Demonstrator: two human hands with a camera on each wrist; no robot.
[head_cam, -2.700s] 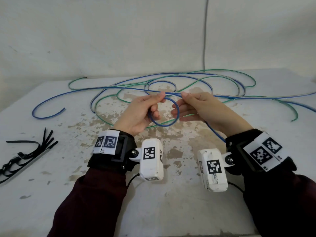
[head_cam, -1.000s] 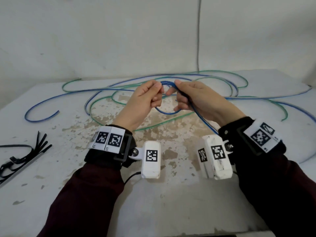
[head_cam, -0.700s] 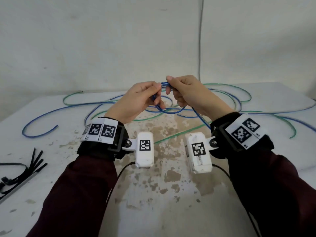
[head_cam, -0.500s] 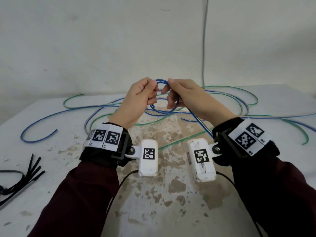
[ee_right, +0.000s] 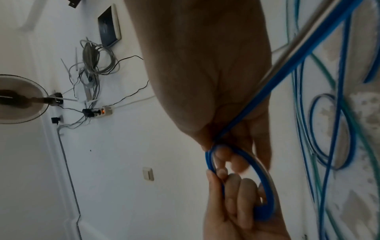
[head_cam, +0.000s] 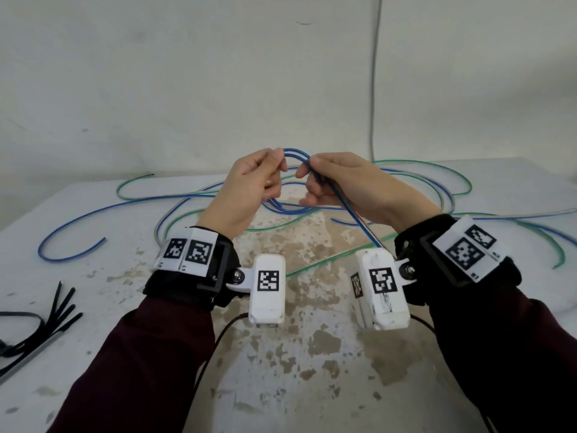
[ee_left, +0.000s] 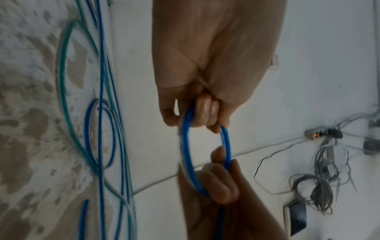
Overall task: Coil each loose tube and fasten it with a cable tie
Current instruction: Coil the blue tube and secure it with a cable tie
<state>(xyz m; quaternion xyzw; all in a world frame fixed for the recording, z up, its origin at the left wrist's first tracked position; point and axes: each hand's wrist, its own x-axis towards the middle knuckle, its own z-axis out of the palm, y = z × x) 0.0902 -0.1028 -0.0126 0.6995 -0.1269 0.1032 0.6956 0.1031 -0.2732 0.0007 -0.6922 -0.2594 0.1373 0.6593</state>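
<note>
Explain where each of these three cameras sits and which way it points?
Head: on the head, looking down at both hands, left and right, sleeves, table.
Left wrist: along the left hand to the blue coil.
Right wrist: along the right hand toward the wall.
All share the coil.

Our head cam looks fwd/down over the table (head_cam: 93, 214); both wrist cams sit close, facing fingertips. All three share the blue tube coil (head_cam: 295, 153) (ee_left: 186, 146) (ee_right: 265, 177).
</note>
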